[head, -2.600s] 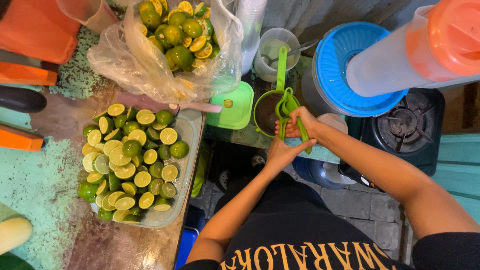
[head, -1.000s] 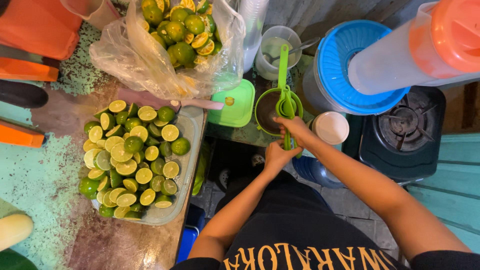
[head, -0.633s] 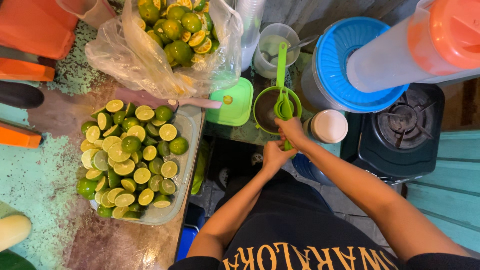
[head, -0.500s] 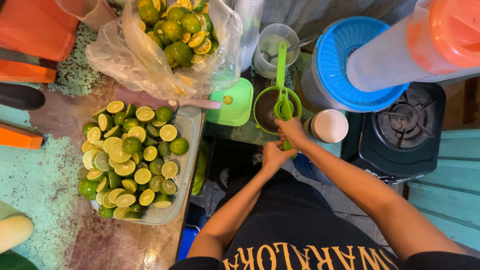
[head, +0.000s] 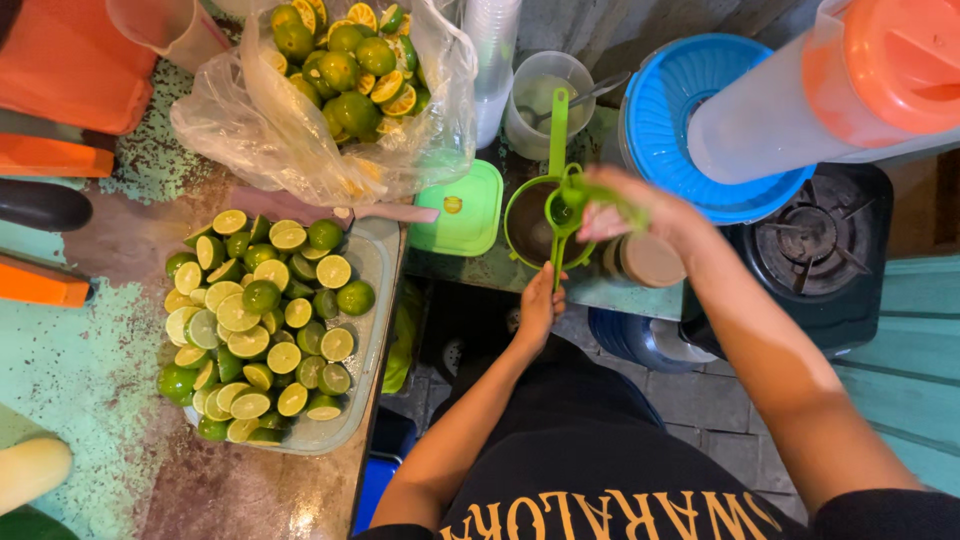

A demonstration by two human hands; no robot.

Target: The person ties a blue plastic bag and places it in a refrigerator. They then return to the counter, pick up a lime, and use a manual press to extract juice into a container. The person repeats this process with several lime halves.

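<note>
Head view looks straight down at a person working with limes. Their right hand [head: 640, 210] is closed around the top handle of a green lime squeezer [head: 572, 205], lifting it so the squeezer stands open. Their left hand [head: 540, 305] is curled around the thin lower handle, near its end. The squeezer sits over a green strainer [head: 525, 225] that rests on a dark cup, on a lower surface [head: 480, 270] just in front of the person.

I think the squeezer is stiff, light plastic. It may be wet and slippery from juice, so the long handles look like the best place to hold it, out near the ends, where a squeeze pushes hardest.

To the person's left, a clear tray [head: 372, 262] is piled with cut lime halves [head: 265, 330]. These look soft and juicy, and easy to squash. Above it, a clear plastic bag [head: 290, 140] holds more limes. A green lid [head: 465, 210] lies beside the strainer. Behind that stand a clear jug [head: 535, 100] with a spoon, a blue bucket [head: 665, 110] and a big jug with an orange top [head: 890, 60]. A black gas stove [head: 825, 255] sits off to the right.
</note>
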